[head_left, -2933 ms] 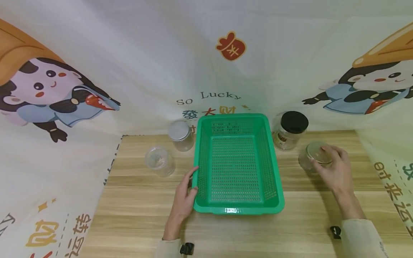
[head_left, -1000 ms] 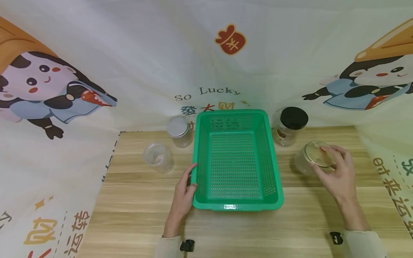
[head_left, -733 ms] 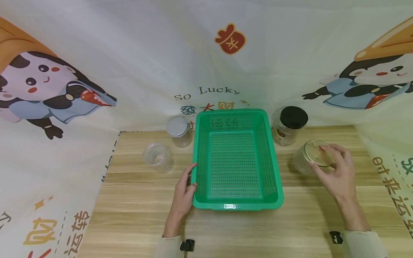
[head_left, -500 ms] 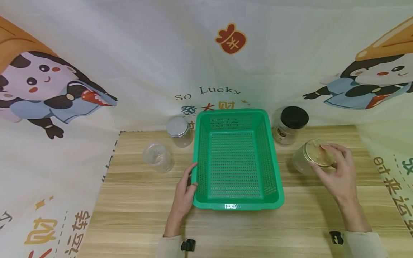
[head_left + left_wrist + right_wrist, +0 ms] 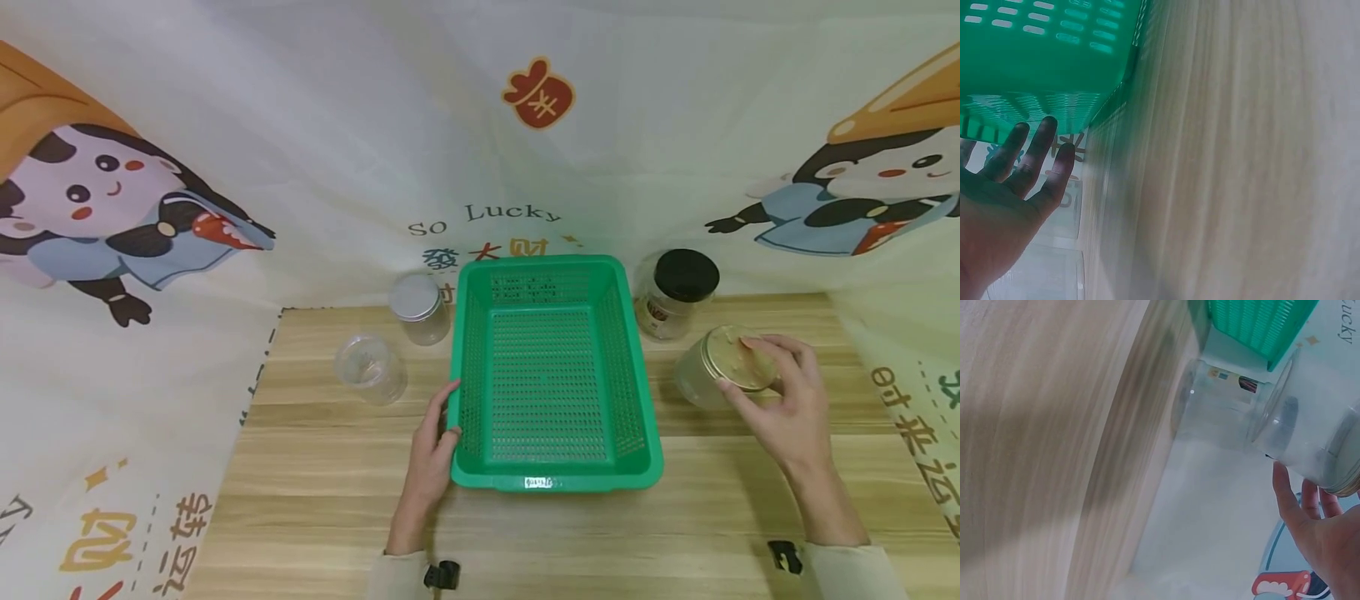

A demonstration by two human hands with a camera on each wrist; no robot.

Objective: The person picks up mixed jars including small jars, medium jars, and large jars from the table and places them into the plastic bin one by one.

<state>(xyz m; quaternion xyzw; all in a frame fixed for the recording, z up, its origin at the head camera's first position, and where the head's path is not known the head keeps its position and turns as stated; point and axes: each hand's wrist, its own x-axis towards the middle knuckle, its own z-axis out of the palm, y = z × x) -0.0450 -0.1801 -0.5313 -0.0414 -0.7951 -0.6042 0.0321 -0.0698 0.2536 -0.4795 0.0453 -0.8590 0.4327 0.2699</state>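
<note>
My left hand (image 5: 431, 458) holds the left rim of a green plastic basket (image 5: 555, 482), thumb at the rim. In the left wrist view its other fingers (image 5: 1038, 150) reach up along the basket's outer wall. My right hand (image 5: 783, 400) grips a clear jar (image 5: 697, 379) around its pale metallic lid (image 5: 735, 358), thumb on the near side and fingertips over the top. The right wrist view shows this jar (image 5: 1316, 425) tilted and raised above the table. The basket holds nothing.
Behind the held jar stands a clear jar with a black lid (image 5: 686, 275). Left of the basket are a silver-lidded jar (image 5: 416, 298) and a clear container (image 5: 371, 371). A printed cloth (image 5: 337, 150) hangs behind the wooden table (image 5: 315, 492).
The right hand has lifted the metal-lidded jar and shifted it slightly left, so it looks larger and more tilted. The left hand stays at the basket rim.
</note>
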